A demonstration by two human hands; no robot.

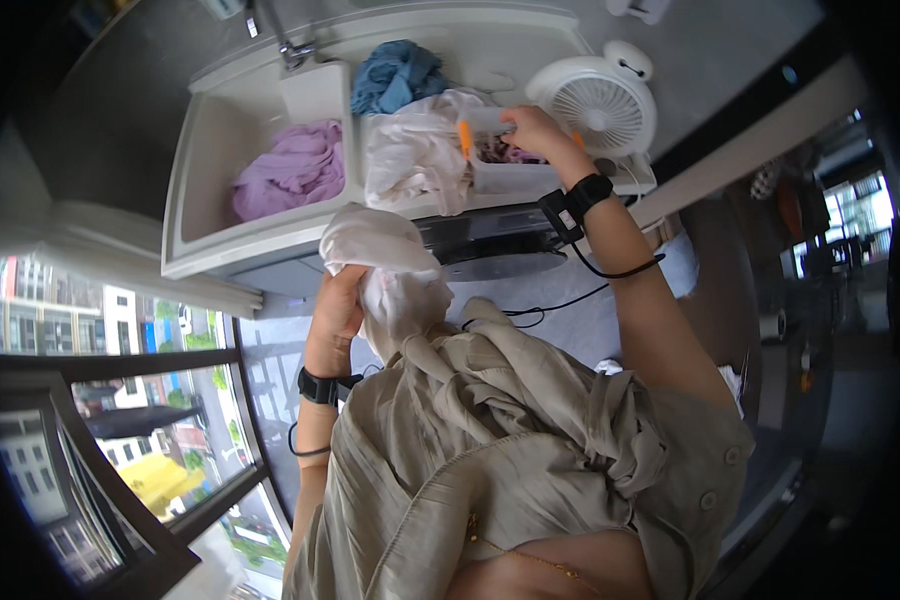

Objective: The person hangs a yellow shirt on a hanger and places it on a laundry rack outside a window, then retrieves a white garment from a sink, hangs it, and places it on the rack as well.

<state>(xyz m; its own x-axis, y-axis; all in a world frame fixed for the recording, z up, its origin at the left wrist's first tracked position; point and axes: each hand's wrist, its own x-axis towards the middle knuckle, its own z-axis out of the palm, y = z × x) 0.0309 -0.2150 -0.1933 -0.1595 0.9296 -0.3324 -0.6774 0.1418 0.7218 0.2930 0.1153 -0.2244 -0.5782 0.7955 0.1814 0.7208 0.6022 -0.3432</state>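
Note:
My left hand (339, 304) grips a bunched white cloth (394, 255) in front of the sink cabinet. My right hand (532, 131) reaches over a clear plastic box (517, 178) with orange clips; its fingers are at the box's opening, above small dark and pinkish items (499, 148) that I cannot make out. What its fingertips hold, if anything, is hidden. Beside the box lies a heap of white fabric (416, 150), with a blue cloth (397, 77) behind it. A lilac cloth (296, 169) lies crumpled in the sink basin (225, 139) on the left.
A white fan (600, 105) stands at the right end of the counter, close behind my right wrist. A metal faucet (296, 54) rises behind the basin. Black cables hang from the bands on both wrists. Windows are at the left.

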